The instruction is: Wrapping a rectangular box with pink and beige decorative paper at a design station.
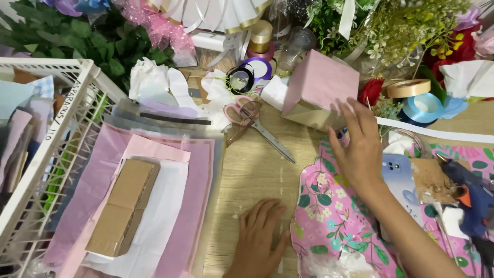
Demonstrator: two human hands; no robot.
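Wooden tabletop (254,170): pale grain, bare strip down the middle, crowded on all sides.

White lattice crate (49,154): left edge, tilted; folded cloth and paper inside; handwritten lettering on its top rail, not transcribed.

Stacked paper sheets (198,190): mauve, pink and white, layered flat between crate and bare strip.

Floral wrapping sheet (329,216): pink with green leaves and small white blossoms, lower right, scalloped edge toward the centre.

Artificial foliage (77,36) and blossoms (406,25): along the far edge, left and right.

Pink box (321,87): cube-shaped, pink top face, tan cardboard side, tilted, standing at centre right just beyond the floral sheet.

Flat cardboard package (126,206): brown, oblong, unlabelled, lying on the white sheet of the stack.

Right hand (360,146): fingers spread, palm down, hovering over the floral sheet's upper edge; fingertips touching or just short of the pink box's near side, contact unclear.

Left hand (262,231): flat on bare wood, fingers together, just left of the floral sheet.

Blue glue gun (471,198): right edge, on the floral sheet.

Scissors (254,123): pink handles, blades pointing toward lower right, left of the box.

Ribbon and tape rolls: purple (260,68), tan (409,88), light blue (422,107).
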